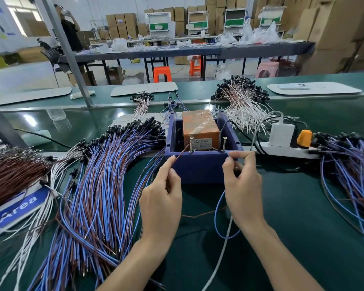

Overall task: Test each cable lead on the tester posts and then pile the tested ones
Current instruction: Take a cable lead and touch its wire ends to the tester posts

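Note:
A purple tester box (200, 166) with an orange block inside carries two upright screw posts, the left post (191, 144) and the right post (224, 143). My left hand (162, 198) pinches a brown lead (182, 153) whose bare tip touches the left post. My right hand (243, 185) pinches a blue lead (219, 208) close to the base of the right post; the tip is hidden by my fingers. Both leads loop down onto the green mat between my wrists.
A big heap of blue and brown leads (97, 185) lies left of the box, with brown and white bundles (13, 171) further left. More blue leads (349, 164) lie right, white ones (244, 106) behind. A white power strip (286, 152) with charger sits right of the box.

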Tool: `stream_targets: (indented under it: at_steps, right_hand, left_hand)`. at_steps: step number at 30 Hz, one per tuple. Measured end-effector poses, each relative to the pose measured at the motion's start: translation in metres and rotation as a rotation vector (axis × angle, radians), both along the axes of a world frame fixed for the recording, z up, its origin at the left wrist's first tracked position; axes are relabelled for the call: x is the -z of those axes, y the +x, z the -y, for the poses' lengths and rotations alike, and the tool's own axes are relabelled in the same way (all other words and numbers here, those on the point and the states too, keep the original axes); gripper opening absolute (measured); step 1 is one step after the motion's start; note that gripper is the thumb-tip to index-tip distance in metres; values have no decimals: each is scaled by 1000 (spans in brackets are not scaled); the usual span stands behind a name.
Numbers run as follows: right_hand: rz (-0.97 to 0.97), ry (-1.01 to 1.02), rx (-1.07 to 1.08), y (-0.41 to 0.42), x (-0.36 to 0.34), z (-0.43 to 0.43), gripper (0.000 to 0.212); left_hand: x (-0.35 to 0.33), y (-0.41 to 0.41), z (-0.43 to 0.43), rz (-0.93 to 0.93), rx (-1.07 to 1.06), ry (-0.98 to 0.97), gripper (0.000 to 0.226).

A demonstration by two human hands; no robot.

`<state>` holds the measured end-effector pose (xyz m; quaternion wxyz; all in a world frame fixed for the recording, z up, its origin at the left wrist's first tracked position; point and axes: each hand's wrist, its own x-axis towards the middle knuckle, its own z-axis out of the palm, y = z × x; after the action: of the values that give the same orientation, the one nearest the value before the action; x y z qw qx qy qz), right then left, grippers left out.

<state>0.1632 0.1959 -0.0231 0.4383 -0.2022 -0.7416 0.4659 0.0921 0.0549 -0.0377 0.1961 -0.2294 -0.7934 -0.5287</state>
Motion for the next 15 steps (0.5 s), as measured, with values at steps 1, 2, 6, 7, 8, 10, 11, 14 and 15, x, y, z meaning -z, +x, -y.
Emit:
stream_targets:
  at_steps: [1, 2, 6, 7, 8, 10, 11, 14, 15]
  right_hand:
    - [2, 2, 4, 0, 0, 0, 7]
    - [4, 6, 11, 0, 0, 1, 6]
    - [48, 39, 75, 0, 1, 1, 11]
    - [59, 36, 79, -1, 2, 0, 13]
    - [64, 31, 81, -1, 2, 0, 14]
    - [65, 29, 82, -2, 2, 0, 14]
    - [64, 31, 81, -2, 2, 0, 14]
    - [60, 29, 75, -2, 2, 0, 15]
    - [60, 29, 73, -2, 2, 0, 16]
  left_hand:
    - [0, 0, 0, -3, 1, -3, 33]
    - [-1, 1, 0, -6, 4, -4, 34]
    - [-2, 1, 0, -16, 16, -6, 34]
    - [-2, 0, 0, -16, 16, -7, 34]
    - [-2, 0, 0, -14, 19, -8, 35]
    - [-2, 1, 0, -11, 19, -6, 35]
    - [-2, 1, 0, -13, 17, -5, 34]
    - [-1, 1, 1, -19, 22, -6, 34]
    - [-1, 1, 2, -18, 26, -5, 35]
